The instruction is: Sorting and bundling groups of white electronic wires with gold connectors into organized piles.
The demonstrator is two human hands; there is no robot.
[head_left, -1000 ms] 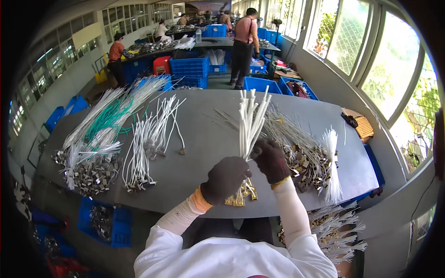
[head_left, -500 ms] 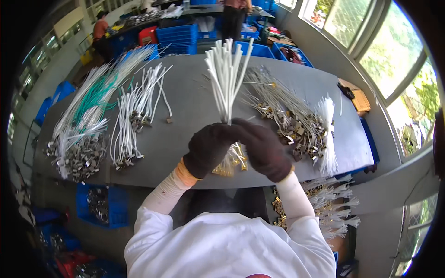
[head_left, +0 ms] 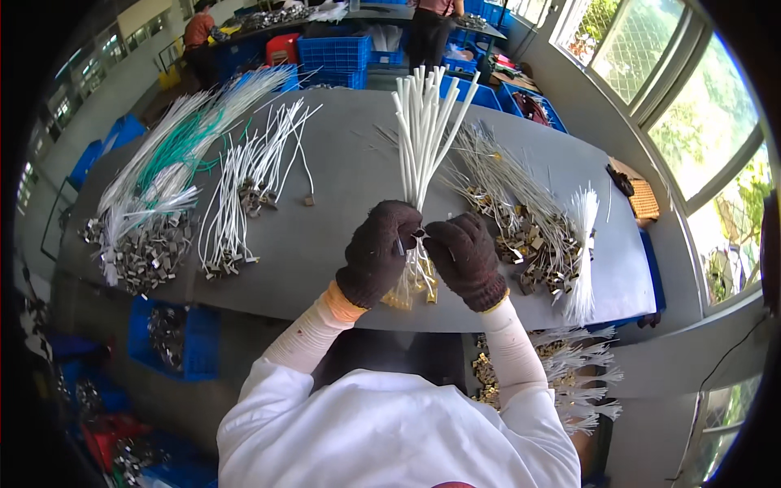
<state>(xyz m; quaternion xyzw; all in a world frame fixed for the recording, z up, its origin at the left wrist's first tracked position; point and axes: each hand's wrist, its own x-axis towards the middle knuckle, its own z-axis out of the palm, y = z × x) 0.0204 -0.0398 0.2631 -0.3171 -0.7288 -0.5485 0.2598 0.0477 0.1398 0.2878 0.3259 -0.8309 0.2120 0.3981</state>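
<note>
Upright above the grey table stands a bundle of white cords (head_left: pixel 421 130), fanned out at the top and drawn together at a narrow neck. My left hand (head_left: pixel 378 254), in a dark knitted glove, is closed around that neck. Close on its right, my right hand (head_left: pixel 466 259), gloved the same way, has its fingers pinched beside the neck. A small dark piece shows between the two hands; what my right fingers hold cannot be made out. Below the hands hang the bundle's gold-coloured metal ends (head_left: pixel 411 293), partly hidden by the gloves.
Left on the table (head_left: pixel 342 179) lie white cords with metal ends (head_left: pixel 260 171) and a larger pile with green strands (head_left: pixel 175 154). To the right are grey cords with metal pieces (head_left: pixel 529 228) and a white bundle (head_left: pixel 582 260). Blue crates (head_left: pixel 333 57) and two people stand beyond.
My right hand has drawn off from over the left hand and now pinches just right of the bundle's neck. The left hand still grips the bundle. The whole view has shifted slightly.
</note>
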